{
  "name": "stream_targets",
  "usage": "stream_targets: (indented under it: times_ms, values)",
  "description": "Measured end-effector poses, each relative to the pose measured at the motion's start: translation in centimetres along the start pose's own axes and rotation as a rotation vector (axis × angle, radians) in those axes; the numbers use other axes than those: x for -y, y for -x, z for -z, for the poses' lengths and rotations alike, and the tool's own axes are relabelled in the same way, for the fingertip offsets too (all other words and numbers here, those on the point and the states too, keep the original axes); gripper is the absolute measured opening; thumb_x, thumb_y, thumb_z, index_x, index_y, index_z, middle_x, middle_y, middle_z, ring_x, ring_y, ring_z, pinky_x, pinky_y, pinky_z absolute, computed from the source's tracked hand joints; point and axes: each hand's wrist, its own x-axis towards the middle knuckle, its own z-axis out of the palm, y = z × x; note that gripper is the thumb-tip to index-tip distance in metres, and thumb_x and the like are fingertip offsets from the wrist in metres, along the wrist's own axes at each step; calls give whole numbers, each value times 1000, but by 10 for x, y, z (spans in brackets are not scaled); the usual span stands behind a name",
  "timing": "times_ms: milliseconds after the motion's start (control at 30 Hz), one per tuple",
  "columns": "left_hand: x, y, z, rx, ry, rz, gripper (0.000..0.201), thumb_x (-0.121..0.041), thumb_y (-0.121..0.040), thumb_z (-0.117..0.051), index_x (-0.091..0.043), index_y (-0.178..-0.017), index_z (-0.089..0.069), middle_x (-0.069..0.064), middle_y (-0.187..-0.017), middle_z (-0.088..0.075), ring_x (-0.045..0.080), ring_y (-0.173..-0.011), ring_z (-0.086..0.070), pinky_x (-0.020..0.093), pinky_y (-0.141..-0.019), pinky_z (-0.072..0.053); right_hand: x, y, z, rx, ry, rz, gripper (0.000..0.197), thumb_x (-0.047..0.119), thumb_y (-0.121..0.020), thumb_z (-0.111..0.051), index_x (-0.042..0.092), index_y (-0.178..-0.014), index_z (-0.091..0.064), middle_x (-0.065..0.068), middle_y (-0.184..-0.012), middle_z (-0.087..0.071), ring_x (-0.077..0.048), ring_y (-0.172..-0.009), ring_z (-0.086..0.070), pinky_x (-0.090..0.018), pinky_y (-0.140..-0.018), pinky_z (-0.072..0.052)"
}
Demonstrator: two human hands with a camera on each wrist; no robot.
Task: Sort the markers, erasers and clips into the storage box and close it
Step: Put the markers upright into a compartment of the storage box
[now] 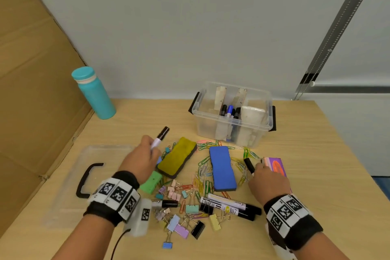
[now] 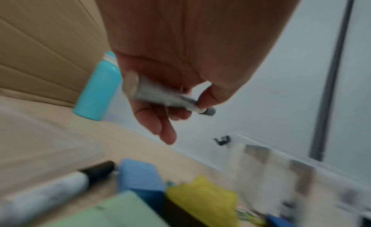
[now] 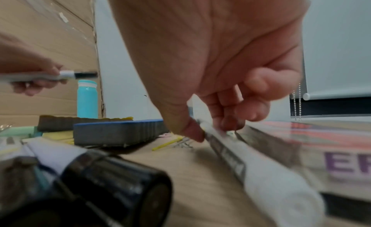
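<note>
My left hand (image 1: 141, 159) has its fingers curled round a black-capped white marker (image 1: 160, 137) mid-barrel, lifted over the left of the pile, long axis slanting with the cap up and far-right toward the clear plastic storage box (image 1: 233, 115) at the far edge. My right hand (image 1: 266, 181) pinches a second black-capped marker (image 1: 249, 165) low on the wooden table (image 1: 306, 143), cap pointing far-left, beside the purple eraser packet (image 1: 275, 165). Both look light, stiff and smooth, so I'd grip mid-barrel.
</note>
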Motion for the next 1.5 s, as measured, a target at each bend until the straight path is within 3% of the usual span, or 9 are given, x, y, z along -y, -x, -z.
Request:
stream_targets:
  times_ms: [233, 367, 567, 700, 900, 1200, 1300, 1400, 1500]
  values:
    - [63, -10, 4, 155, -139, 319, 28, -26, -91, -54, -9, -109, -40, 12, -95, -57, 27, -78, -55, 31, -66, -42, -5, 1, 6, -112, -329, 85, 18, 27, -100, -32, 17, -114, -37, 5, -64, -54, -11, -53, -48, -24, -44, -30]
    - [70, -11, -3, 181, -221, 310, 30, -32, -89, -55, -9, -107, -48, 10, -105, -60, 25, -91, -57, 30, -74, -44, 0, 5, 20, -257, -503, 230, 29, 32, -101, -30, 25, -127, -40, 5, -86, -62, -12, -65, -56, -34, -62, -50]
    - [69, -16, -5, 198, -381, 282, 33, -33, -92, -51, -11, -117, -50, 9, -117, -61, 24, -106, -59, 30, -85, -45, 11, 1, 48, -429, -596, 368, 44, 13, -93, -38, 18, -137, -39, 1, -108, -40, -12, -68, -52, -31, -57, -51]
    - [67, -19, -3, 217, -399, 280, 31, -34, -92, -51, -12, -114, -53, 8, -113, -63, 23, -102, -60, 28, -81, -45, 14, -17, 78, -504, -606, 325, 48, 8, -94, -46, 16, -141, -40, -4, -113, -44, -11, -76, -50, -22, -67, -46]
    - [74, -22, 8, 204, -312, 299, 24, -36, -89, -53, -13, -96, -55, 5, -91, -61, 22, -86, -60, 28, -71, -44, 29, -55, 134, -572, -417, 236, 23, 17, -94, -55, 7, -112, -64, -11, -87, -69, -19, -67, -56, -24, -63, -41]
    - [61, -20, 31, 39, -148, 235, 17, -29, -88, -55, -14, -83, -49, 2, -71, -52, 17, -63, -50, 27, -55, -36, 91, -106, 145, -169, 71, 203, 22, 1, -91, -49, 3, -108, -63, -14, -112, -64, -30, -104, -63, -36, -85, -49]
    - [59, -18, 33, 28, -119, 200, 19, -29, -88, -55, -14, -79, -47, 2, -68, -49, 16, -60, -46, 26, -53, -33, 94, -116, 128, -63, 162, 204, 29, 15, -96, -38, 11, -117, -58, -8, -123, -61, -26, -117, -55, -45, -112, -26]
    - [57, -17, 33, 31, -86, 157, 22, -29, -89, -54, -13, -76, -45, 3, -67, -47, 18, -58, -43, 28, -53, -31, 81, -118, 118, -54, 79, 214, 33, 19, -98, -31, 12, -117, -57, -8, -117, -63, -24, -114, -56, -52, -117, -7]
    - [55, -17, 31, 59, 5, 95, 23, -27, -90, -53, -12, -76, -44, 5, -69, -46, 19, -60, -41, 30, -56, -32, 57, -106, 113, -274, -228, 265, 34, 18, -98, -31, 15, -112, -63, -6, -104, -68, -22, -100, -61, -49, -116, -19]
